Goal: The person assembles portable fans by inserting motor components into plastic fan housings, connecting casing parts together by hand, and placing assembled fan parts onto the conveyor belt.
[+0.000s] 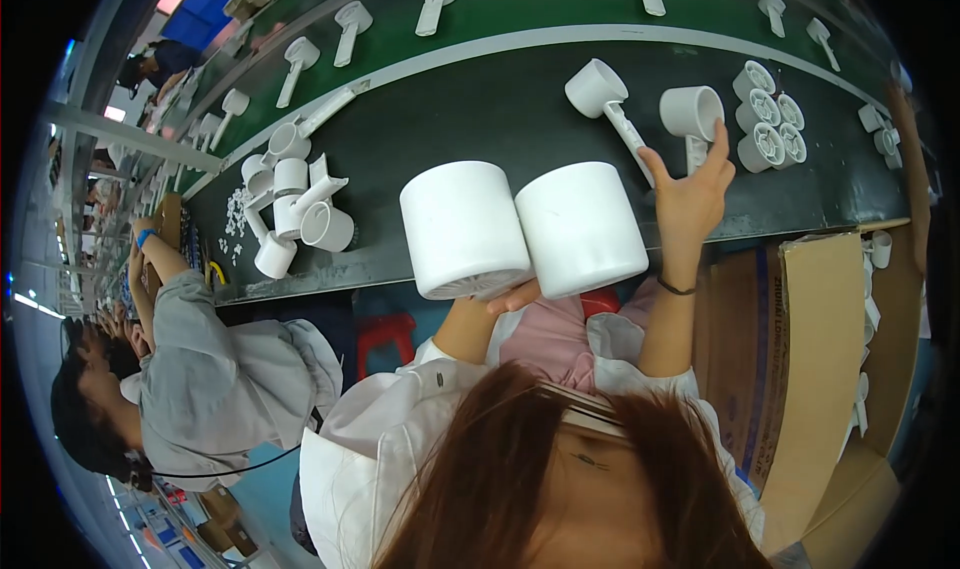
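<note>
Two large white plastic cylinders, one on the left (463, 224) and one on the right (582, 227), are held up side by side close to the camera. My left hand (513, 297) is beneath them with its fingers closed; the cylinders hide most of it and its exact grip. Above the bench's right half, my right hand (690, 201) grips the handle of a white cup-shaped part (690, 112). Its index finger lies along the cup's side, and its thumb sticks out near the handle end of a second cup-shaped part (596, 89) lying to the left.
Several white cups (762, 147) cluster at the bench's right. More handled parts (290, 177) lie piled at left beside small white pieces (235, 219). A green conveyor (540, 7) carries similar parts beyond. A cardboard box (815, 339) stands at right; a co-worker (215, 369) sits at left.
</note>
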`<state>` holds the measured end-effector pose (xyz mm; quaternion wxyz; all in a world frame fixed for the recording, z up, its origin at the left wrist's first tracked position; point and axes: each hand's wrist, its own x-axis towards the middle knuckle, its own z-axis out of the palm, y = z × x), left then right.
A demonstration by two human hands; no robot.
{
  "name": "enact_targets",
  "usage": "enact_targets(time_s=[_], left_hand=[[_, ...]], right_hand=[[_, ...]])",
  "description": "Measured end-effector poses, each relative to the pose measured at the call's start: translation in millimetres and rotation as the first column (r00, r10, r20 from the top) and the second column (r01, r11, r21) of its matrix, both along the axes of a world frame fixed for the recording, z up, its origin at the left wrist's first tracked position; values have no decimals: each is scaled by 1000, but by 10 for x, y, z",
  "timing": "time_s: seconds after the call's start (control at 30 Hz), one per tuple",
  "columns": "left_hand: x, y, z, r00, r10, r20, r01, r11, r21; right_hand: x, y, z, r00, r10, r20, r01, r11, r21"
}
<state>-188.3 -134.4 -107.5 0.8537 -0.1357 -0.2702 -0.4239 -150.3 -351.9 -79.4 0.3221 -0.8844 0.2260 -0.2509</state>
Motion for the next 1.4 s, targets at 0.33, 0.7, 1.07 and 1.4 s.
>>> enact_targets(time_s=[0.33,0.7,1.07,1.4], left_hand=[[-7,324,-774,942,334,-38,-305,895,327],[21,-5,165,778,511,366,-613,744,265],[-90,57,-206,776,587,232,-628,755,191],[34,117,-246,870,451,200,-489,841,232]], right_hand=[[-111,-201,-192,987,-39,158,-11,952,305],[-116,-181,-238,939,101,328,-236,883,405],[-137,-198,-294,927,115,356,-288,827,482],[-503,-163,183,612,293,734,-784,102,613]])
